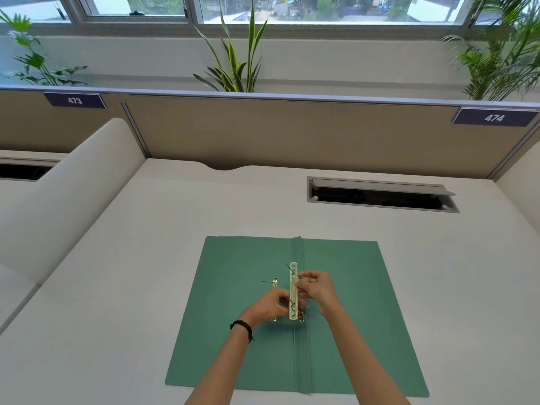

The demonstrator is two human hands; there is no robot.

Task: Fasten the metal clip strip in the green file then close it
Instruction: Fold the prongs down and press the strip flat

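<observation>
While the file lies open, entries run from the clip outward:

Clip strip: pale, long, narrow metal clip strip (pixel 293 290), lengthwise along the fold, held just above or on it; which, cannot be told.

Prongs: thin dark metal prongs (pixel 289 268) poking up near the strip's 12 o'clock end; a second small brass-coloured fitting (pixel 275 281) sits on the left leaf at the strip's 9 o'clock.

Left hand: left hand (pixel 270 306), dark bracelet at the wrist, fingers pinched on the strip's lower end at 6 o'clock.

Right hand: right hand (pixel 317 289), fingertips closed on the strip's mid-length from 3 o'clock.

File: flat green card file (pixel 344 317), spread open, centre of the near desk.

Desk: off-white desk (pixel 146 258); open grey cable hatch (pixel 380 194) at the file's 1 o'clock.

Stage, judged: strip being seated; fastening unfinished, file not yet closed.

Risk, judged: prongs may miss the holes or bend if the strip is pressed askew; a loose strip could slip free when the cover swings shut.
</observation>
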